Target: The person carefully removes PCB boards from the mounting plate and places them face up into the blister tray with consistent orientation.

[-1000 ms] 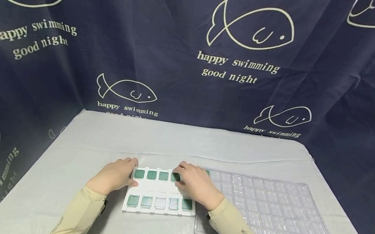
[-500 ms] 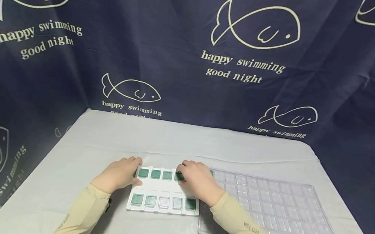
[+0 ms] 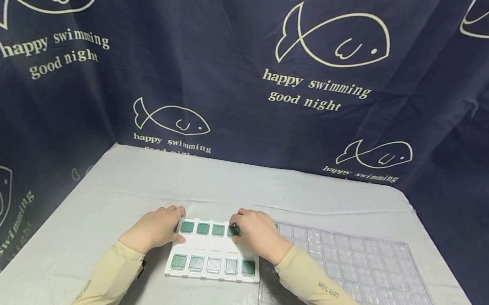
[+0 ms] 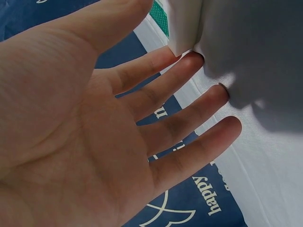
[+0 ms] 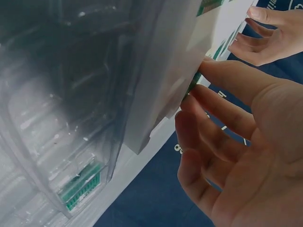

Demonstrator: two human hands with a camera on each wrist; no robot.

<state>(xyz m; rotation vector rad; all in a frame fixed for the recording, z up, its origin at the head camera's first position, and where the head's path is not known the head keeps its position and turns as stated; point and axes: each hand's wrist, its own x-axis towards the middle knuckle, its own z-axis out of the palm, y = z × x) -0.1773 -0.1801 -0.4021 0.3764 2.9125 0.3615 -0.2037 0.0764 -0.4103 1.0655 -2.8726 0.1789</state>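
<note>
On the far left, a dark blue cloth [image 3: 101, 80] printed with pale fish outlines hangs beside and behind the white-covered table [image 3: 145, 172]. Next comes the left sleeve [image 3: 104, 276], beige, leading to the left hand [image 3: 153, 227], whose thumb and forefinger hold the far left corner of a white tray [image 3: 213, 243]; its other fingers are stretched out and spread, as the left wrist view shows. The white tray lies flat between the two hands, directly right of the left hand. Its near row bears five green boards [image 3: 178, 261], the middle one looking paler; three more sit in the far row, from the left hand towards the right. At that row's fourth place a green board [image 3: 233, 231] is pinched between the thumb and forefinger of the right hand [image 3: 259, 236], its other fingers curled loosely; whether this board is lifted cannot be told. The right hand covers the tray's far right corner. Behind it and farther right lies a clear compartmented tray [image 3: 365, 272], crossed by the right sleeve [image 3: 324, 288]; one green board [image 5: 80, 187] shows in its corner compartment.
</note>
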